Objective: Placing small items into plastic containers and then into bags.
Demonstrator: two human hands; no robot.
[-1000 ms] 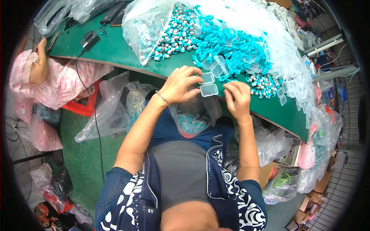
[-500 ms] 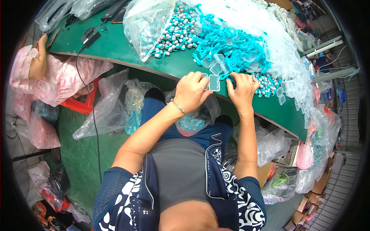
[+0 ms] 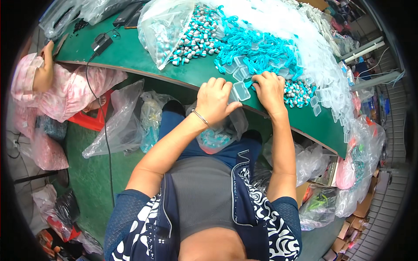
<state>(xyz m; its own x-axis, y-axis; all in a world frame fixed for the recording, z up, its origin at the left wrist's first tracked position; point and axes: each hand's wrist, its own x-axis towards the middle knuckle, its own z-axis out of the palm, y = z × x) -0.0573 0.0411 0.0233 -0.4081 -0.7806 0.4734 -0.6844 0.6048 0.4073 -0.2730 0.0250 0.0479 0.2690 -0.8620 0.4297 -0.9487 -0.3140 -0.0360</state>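
right hand [image 3: 270, 92] now reaches the cyan cords [image 3: 261, 52].

Clear plastic bag [image 3: 163, 30] of teal-grey parts near surface's far-left edge; small clear plastic cases [image 3: 241, 90] at near edge, more toward right edge.

Your table [image 3: 143, 61] is dark green, heaped with turquoise cords [image 3: 261, 50] and teal-and-silver pieces [image 3: 196, 39] beside clear little cases [image 3: 241, 90]. You wear a grey top [image 3: 204, 191] under a navy jacket [image 3: 265, 226] with white swirls. The person's clothing [image 3: 74, 91] at your left is pink.
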